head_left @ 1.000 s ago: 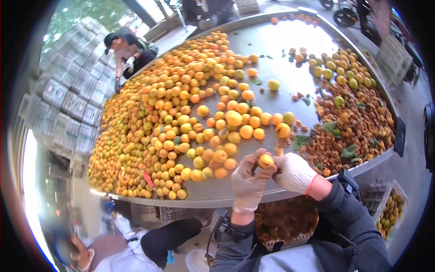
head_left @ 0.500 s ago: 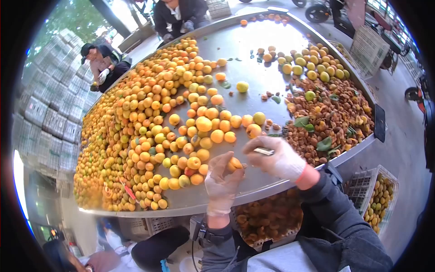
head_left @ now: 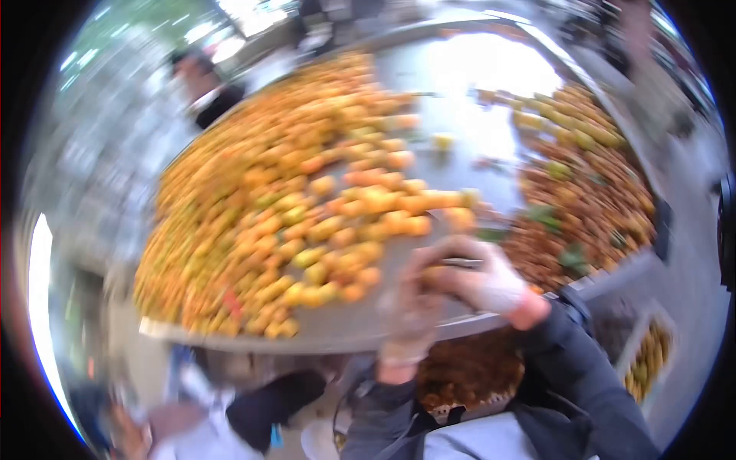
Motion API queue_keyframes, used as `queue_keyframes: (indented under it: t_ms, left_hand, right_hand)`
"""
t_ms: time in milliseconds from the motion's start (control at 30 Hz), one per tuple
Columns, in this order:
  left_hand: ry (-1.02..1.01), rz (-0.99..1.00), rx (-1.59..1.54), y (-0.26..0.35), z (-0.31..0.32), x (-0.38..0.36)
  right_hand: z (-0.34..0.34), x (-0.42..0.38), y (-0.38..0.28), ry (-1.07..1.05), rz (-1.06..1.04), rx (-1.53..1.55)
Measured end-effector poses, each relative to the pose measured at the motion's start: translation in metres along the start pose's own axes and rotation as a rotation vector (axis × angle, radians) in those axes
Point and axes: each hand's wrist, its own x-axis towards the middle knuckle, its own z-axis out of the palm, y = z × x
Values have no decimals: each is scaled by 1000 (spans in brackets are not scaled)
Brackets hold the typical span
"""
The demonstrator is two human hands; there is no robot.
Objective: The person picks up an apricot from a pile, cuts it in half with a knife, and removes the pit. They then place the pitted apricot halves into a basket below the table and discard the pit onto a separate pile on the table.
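Note:
My left hand [head_left: 414, 318], in a pale glove, is closed round an apricot [head_left: 435, 278], mostly hidden by the fingers. Gloved as well, my right hand [head_left: 491, 280] is closed on a small knife [head_left: 464, 263], whose short metal part shows above the fingers. The two hands meet over the front edge of a metal table [head_left: 383, 316]. Just beyond them lie loose apricots [head_left: 395, 222], joined to a large heap on the left. Motion blur hides where the blade touches the fruit.
To the right, a brown pile of pits and scraps [head_left: 586, 203] with green leaves covers the table corner. Below the edge sits a crate of halved fruit [head_left: 468, 376], and a crate of whole fruit [head_left: 652, 360] stands at right. Other people [head_left: 211, 84] are around the table.
My hands have come together, the left moving right and up to the right hand over the apricot. The whole view has shifted and blurred.

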Motion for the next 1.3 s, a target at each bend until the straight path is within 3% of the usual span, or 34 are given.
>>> queue_keyframes:
  t_ms: [33,67,100,133,200,233,267,333,400,433,467,500,533,600,667,733,767,933,1000,1033,1067,1167,1200,1233,1267,1300]
  left_hand:
    - [-104,-20,-31,21,-8,6]
    - [-150,-40,-357,21,-7,12]
    - [-79,11,-311,23,-7,8]
    - [-25,62,-269,28,-8,7]
    - [299,304,-114,38,-5,2]
    - [286,238,-150,31,-3,-2]
    - [350,302,-127,32,-3,-3]
    - [339,294,73,53,-23,-20]
    - [367,264,111,51,-25,-41]
    - [281,158,-7,59,-32,-55]
    - [196,50,-121,68,-36,-64]
    - [117,-72,-27,99,-51,-79]
    - [141,-71,-5,96,-51,-86]
    - [140,-174,-245,71,-40,-90]
    - [138,-175,-259,80,-46,-98]
    - [64,-3,404,118,-58,-114]
    - [99,43,424,122,-55,-119]
    - [120,14,617,133,-46,-132]
    - [94,72,732,130,-45,-127]
    - [89,79,731,130,-43,-127]
    - [92,42,681,133,-44,-126]
    - [112,6,362,132,-28,-120]
    - [117,112,490,126,-25,-119]
    - [50,55,442,116,-19,-116]
    - [-6,180,613,119,-23,-102]
    - [-72,178,630,124,-27,-94]
  right_hand:
    - [11,1,-10,4,53,61]
    - [13,2,-8,86,150,-147]
    - [26,2,-18,54,127,-110]
    - [23,10,13,102,-57,-74]
    - [12,14,35,73,-136,26]
    - [17,16,39,75,-238,50]
    - [22,5,27,39,-101,115]
    - [1,19,73,-87,-351,-138]
    - [24,-3,56,-171,-30,313]
    - [-5,15,93,-309,-190,-98]
    - [10,1,91,-315,-220,7]
    - [10,-4,98,-300,-149,103]
    - [6,-6,106,-279,-76,195]
    - [3,-10,108,-346,-96,99]
    - [-10,-10,112,-393,-125,3]
    - [-26,-2,119,-571,-230,-342]
    - [6,-25,90,-713,-15,173]
    - [16,-34,86,-780,43,250]
    - [23,-44,82,-700,-293,-109]
    - [14,-40,84,-833,9,144]
    - [49,-66,69,-805,-164,389]
    - [42,-75,46,-592,-175,276]
    - [39,-83,38,-480,-197,315]
    - [30,-82,31,-565,-167,314]
    - [22,-64,58,-491,-249,373]
    - [13,-58,65,-427,-188,408]
